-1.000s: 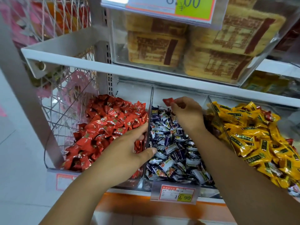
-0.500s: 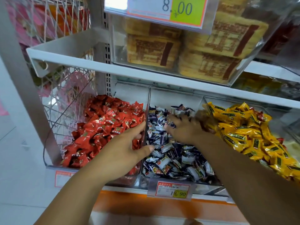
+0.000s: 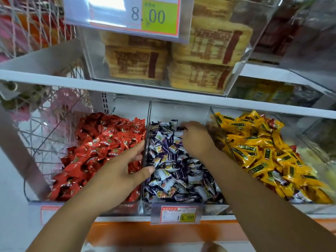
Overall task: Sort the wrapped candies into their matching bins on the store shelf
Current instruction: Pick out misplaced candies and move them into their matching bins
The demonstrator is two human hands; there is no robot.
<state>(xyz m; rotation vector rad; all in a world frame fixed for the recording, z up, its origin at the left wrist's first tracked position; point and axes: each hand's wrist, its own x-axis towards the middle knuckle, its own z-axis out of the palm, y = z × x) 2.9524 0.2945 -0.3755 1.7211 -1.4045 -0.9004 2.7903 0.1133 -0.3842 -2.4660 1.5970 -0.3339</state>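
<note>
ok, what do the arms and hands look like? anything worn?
The left hand and right hand are bare: no gloves, rings or watch show. The left forearm and right forearm are bare too, with no sleeve in view.

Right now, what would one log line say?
step: sorting | left hand: rests astride red/purple divider | right hand: fingers in purple candies, grip unclear | stray: red candy in yellow bin

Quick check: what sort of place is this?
Probably a shop's bulk-candy aisle: bins of red candies, purple-white candies and yellow candies on white shelves, an 8.00 price tag, a 19.90 price tag.
</note>
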